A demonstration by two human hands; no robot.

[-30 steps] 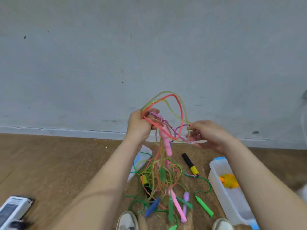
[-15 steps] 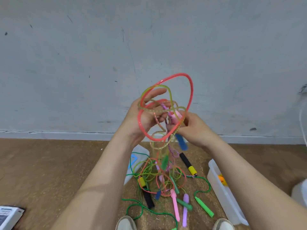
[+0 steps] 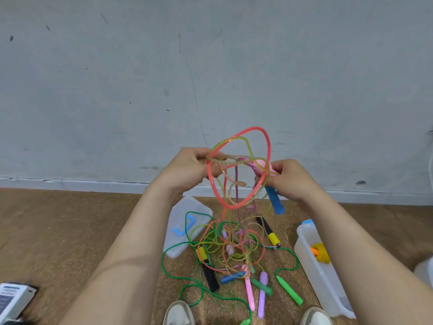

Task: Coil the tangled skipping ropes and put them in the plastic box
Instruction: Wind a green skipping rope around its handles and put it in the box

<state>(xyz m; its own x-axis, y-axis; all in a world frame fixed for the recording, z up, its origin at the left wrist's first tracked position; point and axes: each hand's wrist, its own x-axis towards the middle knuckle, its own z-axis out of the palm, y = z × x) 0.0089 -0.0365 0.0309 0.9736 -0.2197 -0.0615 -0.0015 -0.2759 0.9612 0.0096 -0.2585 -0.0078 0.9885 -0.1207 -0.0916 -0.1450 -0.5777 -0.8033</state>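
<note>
- The left hand [image 3: 187, 167] is closed in a pinch on a yellow-green rope [image 3: 220, 157], with its fingers curled.
- The right hand [image 3: 290, 179] is curled round a pink handle [image 3: 260, 166]; a blue handle [image 3: 275, 200] hangs just below it.
- A red rope loop [image 3: 255, 129] is held up between both hands.
- The rest of the tangled skipping ropes [image 3: 234, 249] trails to the floor, between the lid [image 3: 185, 207] on the left and the plastic box [image 3: 304, 245] on the right.
- Print is seen on a carton [image 3: 14, 299] at the near left, but it is too blurred to be read.
- Compared with half a second ago, the hands are drawn apart, and the left fingers, then stretched out, are now curled.
</note>
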